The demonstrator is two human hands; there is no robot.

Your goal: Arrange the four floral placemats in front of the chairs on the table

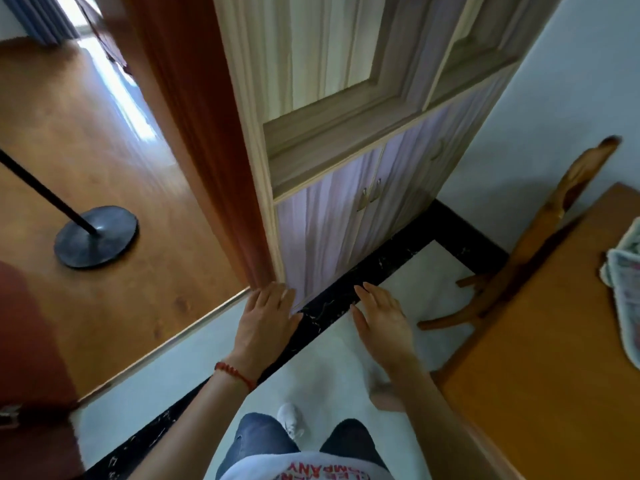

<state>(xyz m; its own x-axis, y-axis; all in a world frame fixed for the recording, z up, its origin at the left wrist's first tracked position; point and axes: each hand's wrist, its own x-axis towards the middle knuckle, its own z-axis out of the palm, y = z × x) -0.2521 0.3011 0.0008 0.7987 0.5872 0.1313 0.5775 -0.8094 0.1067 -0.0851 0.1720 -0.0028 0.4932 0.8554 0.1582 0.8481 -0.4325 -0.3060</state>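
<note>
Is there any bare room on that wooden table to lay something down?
Yes. The table shows bare wood from its near corner up to the folded floral placemats at the right edge of view. Its far end, beside the wooden chair, also looks bare. Both the left hand and the right hand hold nothing, over the floor.

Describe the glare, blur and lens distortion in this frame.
Head view: daylight glares white on the wooden floor at upper left; the wide lens bends the cabinet and door frame into slants; the placemats are soft and cut off at the right edge; both the left hand and the right hand look fairly sharp.
</note>
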